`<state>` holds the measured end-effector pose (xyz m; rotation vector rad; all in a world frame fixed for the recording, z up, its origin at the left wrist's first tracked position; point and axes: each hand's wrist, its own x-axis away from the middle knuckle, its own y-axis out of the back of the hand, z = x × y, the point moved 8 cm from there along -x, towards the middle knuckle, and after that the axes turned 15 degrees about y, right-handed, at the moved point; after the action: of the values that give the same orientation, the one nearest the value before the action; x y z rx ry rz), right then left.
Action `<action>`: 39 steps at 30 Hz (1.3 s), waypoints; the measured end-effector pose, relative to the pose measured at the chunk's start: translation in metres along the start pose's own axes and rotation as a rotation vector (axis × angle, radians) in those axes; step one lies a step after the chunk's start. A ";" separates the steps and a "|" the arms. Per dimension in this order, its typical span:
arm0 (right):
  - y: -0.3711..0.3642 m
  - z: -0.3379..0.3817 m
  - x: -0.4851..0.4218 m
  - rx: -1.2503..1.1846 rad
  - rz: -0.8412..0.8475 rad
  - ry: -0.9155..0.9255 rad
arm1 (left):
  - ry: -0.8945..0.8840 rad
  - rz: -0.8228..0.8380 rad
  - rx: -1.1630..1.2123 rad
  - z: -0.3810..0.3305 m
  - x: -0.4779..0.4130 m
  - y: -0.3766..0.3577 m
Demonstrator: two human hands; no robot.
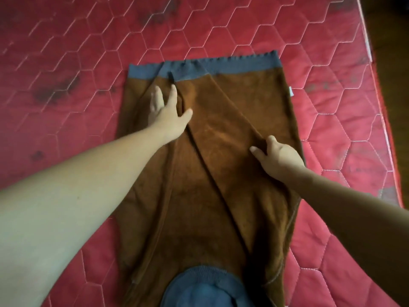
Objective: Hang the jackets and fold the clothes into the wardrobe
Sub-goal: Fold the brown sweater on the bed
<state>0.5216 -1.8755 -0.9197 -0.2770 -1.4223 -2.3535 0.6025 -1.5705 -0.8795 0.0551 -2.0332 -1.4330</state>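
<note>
A red mattress point(66, 52) with six-sided stitching and dark smudges fills nearly the whole view. Its right edge runs along a strip of dark floor point(394, 41).

A brown sweater point(221, 173) lies spread flat on the middle of the mattress, running from the near edge of the view to the far middle. Its right side is folded over the body, so a slanting edge crosses from far left to near right.

The left arm point(77, 185) reaches in bare from the near left and stretches out almost straight toward the far side. The right arm point(343, 207) comes in from the near right, also bare, and is in shadow.

A grey collar point(203, 284) sits at the near end of the sweater, and a grey ribbed band point(232, 65) runs across its far end.

The left hand point(168, 111) lies palm down on the far left part of the sweater, just short of the band. Its fingers are straight and spread and its thumb points right; it grips nothing. The right hand point(278, 156) is on the right side of the sweater, back upward. Its fingers are curled over the folded edge and its thumb is set against the cloth, so it holds that fold in a narrow pinch.

A small white tag point(291, 91) sticks out from the sweater's far right edge.
</note>
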 end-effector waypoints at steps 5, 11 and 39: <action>0.010 0.008 -0.018 -0.003 0.016 -0.041 | -0.095 -0.002 -0.096 0.050 0.046 -0.040; 0.008 0.000 -0.008 0.102 -0.089 -0.042 | -0.182 -0.053 -0.389 0.129 0.085 -0.076; -0.118 0.008 0.283 0.721 0.401 1.005 | -0.874 0.139 -0.865 0.279 0.267 -0.118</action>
<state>0.2152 -1.8802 -0.9113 0.6599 -1.3508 -1.1879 0.2085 -1.4888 -0.9100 -1.2246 -1.7154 -2.3605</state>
